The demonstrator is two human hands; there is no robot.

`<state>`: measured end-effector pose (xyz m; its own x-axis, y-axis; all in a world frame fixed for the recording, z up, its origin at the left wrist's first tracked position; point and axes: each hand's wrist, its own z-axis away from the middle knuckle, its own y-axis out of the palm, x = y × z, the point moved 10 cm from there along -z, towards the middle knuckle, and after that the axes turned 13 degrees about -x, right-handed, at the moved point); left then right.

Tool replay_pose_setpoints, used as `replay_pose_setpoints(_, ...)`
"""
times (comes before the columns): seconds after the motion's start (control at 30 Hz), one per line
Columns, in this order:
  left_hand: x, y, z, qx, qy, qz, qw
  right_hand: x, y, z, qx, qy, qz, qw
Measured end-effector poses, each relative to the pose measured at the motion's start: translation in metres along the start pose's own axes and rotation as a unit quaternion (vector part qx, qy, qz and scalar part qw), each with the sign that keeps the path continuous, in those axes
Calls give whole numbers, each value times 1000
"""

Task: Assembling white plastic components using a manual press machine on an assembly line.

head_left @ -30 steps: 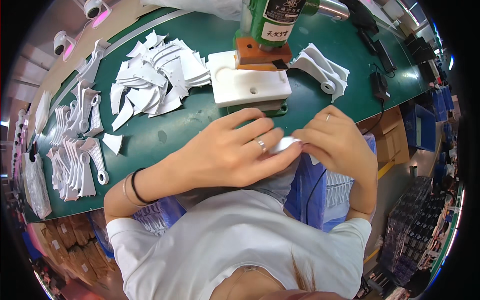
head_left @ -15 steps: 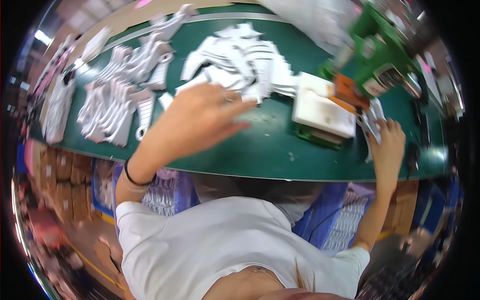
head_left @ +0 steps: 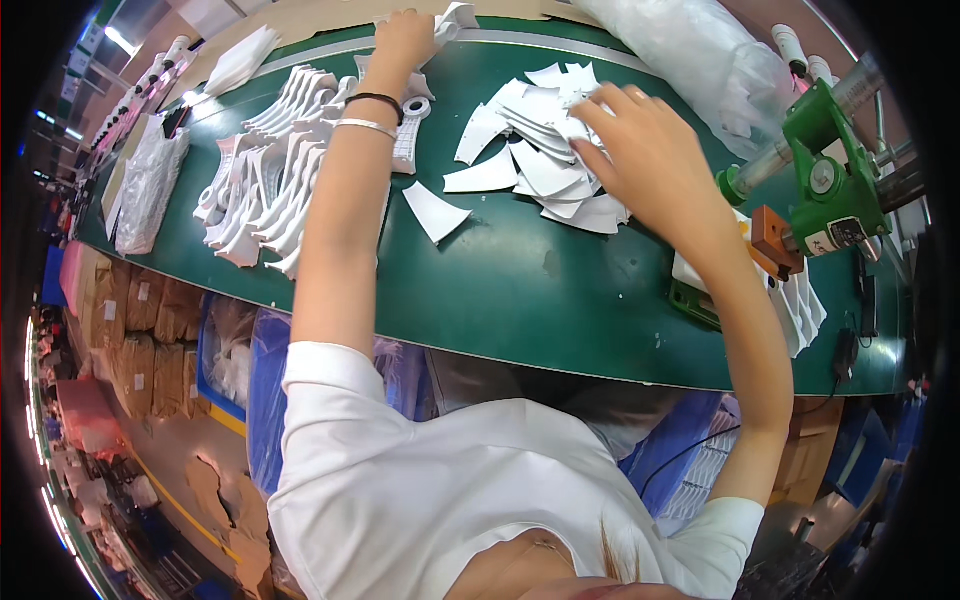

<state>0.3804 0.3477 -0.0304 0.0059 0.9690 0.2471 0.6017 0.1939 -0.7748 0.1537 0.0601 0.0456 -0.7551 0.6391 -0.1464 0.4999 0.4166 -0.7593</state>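
My left hand [head_left: 405, 42] reaches to the far edge of the table, its fingers curled down on a white moulded plastic part [head_left: 456, 20] there; the fingertips are hidden. Over the heap of flat, curved white pieces [head_left: 545, 165] is my right hand [head_left: 640, 140], thumb and fingers apart, fingertips at the heap's right side. One loose curved piece [head_left: 435, 212] lies to the left of the heap. Beside my left forearm are rows of white moulded parts [head_left: 270, 190], and one with a ring end [head_left: 410, 130] stands just right of the wrist.
A green press [head_left: 835, 180] with an orange-brown block [head_left: 770, 240] stands at the right, above a white fixture [head_left: 690, 275]. White parts [head_left: 800, 310] lie beside it. Clear plastic bags [head_left: 700, 60] fill the far right; a wrapped bundle [head_left: 150, 190] lies at the left end. Blue bins [head_left: 270, 400] sit below the table.
My right hand has left the white part by the press and moved left to the heap. My left hand has moved from in front of the heap to the far edge. The view has shifted.
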Motion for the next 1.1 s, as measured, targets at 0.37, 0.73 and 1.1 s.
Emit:
replay_pose_setpoints(0.37,-48,-48,24,-37,-58,78,995,-71,162,-52,93,63,-194,975)
replay_pose_setpoints(0.73,-35,-107,62,-43,-284,583,760,-111,199,-50,190,185,-229,937)
replay_pose_setpoints(1.1,-100,-190,127,-65,-194,731,651,-27,-37,-27,-186,229,-256,921)
